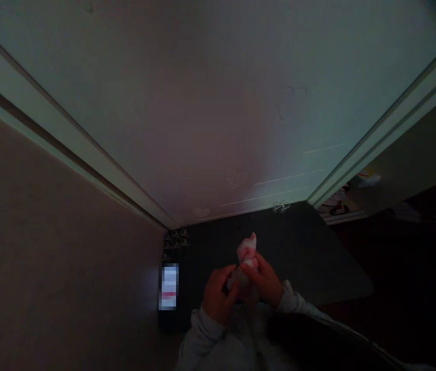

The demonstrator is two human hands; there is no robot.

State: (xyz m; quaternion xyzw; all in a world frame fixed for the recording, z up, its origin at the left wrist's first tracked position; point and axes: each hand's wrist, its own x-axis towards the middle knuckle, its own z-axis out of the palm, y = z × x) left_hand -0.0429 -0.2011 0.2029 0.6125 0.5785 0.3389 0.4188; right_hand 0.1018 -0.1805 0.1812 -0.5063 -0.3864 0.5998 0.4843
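Observation:
In the dim light, a small soft pink-and-white thing [247, 249] with a pointed tip stands up between my hands, above the dark tabletop. I cannot make out its exact kind. My right hand [267, 282] is closed around its middle, thumb and fingers pressing on it from the right. On the other side, my left hand [218, 294] is closed, its fingers curled round the lower, paler part. Where the two hands meet, the lower end of the thing is mostly in shadow.
A lit phone [169, 286], its screen blurred, lies at the left of the dark tabletop [298, 252]. Several small shiny pieces [176, 238] sit at the back left corner, and more clear pieces [281, 206] by the white panel [202, 129]. A wall [67, 247] borders the left.

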